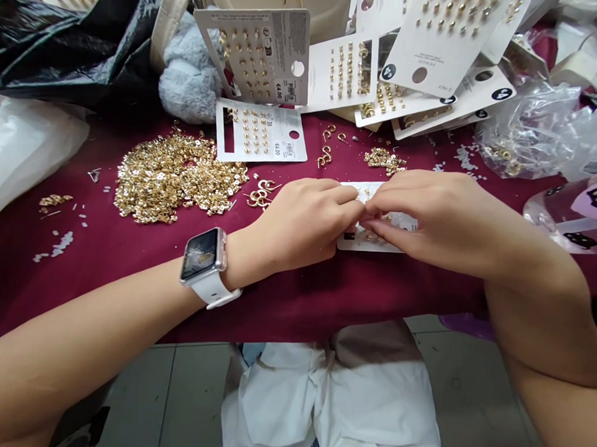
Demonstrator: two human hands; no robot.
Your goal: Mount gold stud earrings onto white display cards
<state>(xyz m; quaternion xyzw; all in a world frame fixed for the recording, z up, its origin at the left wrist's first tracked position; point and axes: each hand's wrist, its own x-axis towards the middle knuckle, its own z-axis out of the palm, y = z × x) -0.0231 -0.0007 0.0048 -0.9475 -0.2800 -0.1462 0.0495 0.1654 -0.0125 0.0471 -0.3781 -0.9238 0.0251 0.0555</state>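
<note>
My left hand [301, 223] and my right hand [429, 217] meet at the fingertips over a small white earring card [403, 222], and most of the card is hidden beneath them. Whatever lies between the fingertips is too small to make out. A white-strapped smartwatch [202, 258] sits on my left wrist. Just left of that hand lie several gold hoop earrings [258, 196], beside a large heap of gold earring backs [175, 177]. A smaller gold cluster [384, 160] lies above my right hand.
The maroon tablecloth [125, 288] covers the table. Studded earring cards [256, 131] lie and lean along the back, near a grey plush toy [189, 71] and a black plastic bag [62, 44]. A clear bag [528, 129] holds gold pieces. A pink cat-print plastic item [579, 211] sits right.
</note>
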